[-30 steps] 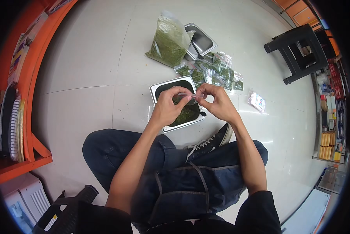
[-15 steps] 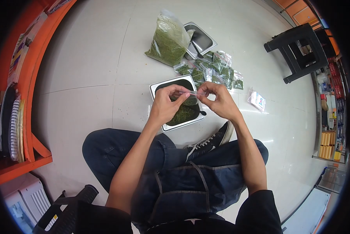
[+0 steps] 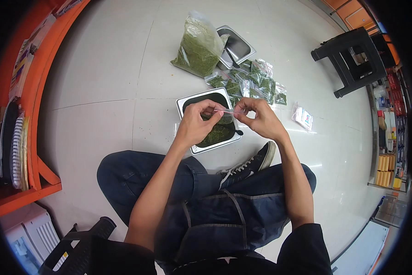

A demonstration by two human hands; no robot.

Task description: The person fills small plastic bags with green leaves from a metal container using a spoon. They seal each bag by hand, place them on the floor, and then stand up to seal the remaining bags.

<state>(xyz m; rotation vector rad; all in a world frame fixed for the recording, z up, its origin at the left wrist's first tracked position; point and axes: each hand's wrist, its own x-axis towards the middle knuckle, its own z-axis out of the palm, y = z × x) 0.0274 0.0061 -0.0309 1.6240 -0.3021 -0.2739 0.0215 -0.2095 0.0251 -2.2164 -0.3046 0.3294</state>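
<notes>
Between my two hands is a small clear zip bag [image 3: 226,111] with a reddish strip along its top edge. My left hand [image 3: 198,120] pinches one end of that edge, and my right hand [image 3: 259,118] pinches the other. Below them sits a metal pan [image 3: 198,149] with dried green herb [image 3: 215,136] inside, partly hidden by my left hand and the bag. A black spoon handle [image 3: 239,133] sticks out over the pan's right rim. How much the bag holds is hard to make out.
Several filled zip bags [image 3: 261,85] lie beyond the pan. Behind them stand a large bag of green herb [image 3: 196,48] and a second metal pan [image 3: 240,46]. A packet of bags [image 3: 302,117] lies to the right. A black stool [image 3: 352,62] and orange shelf [image 3: 45,55] flank the floor.
My right hand has shifted very slightly, along the bag's top edge. Both hands keep their pinch on the bag, and everything else stays in place.
</notes>
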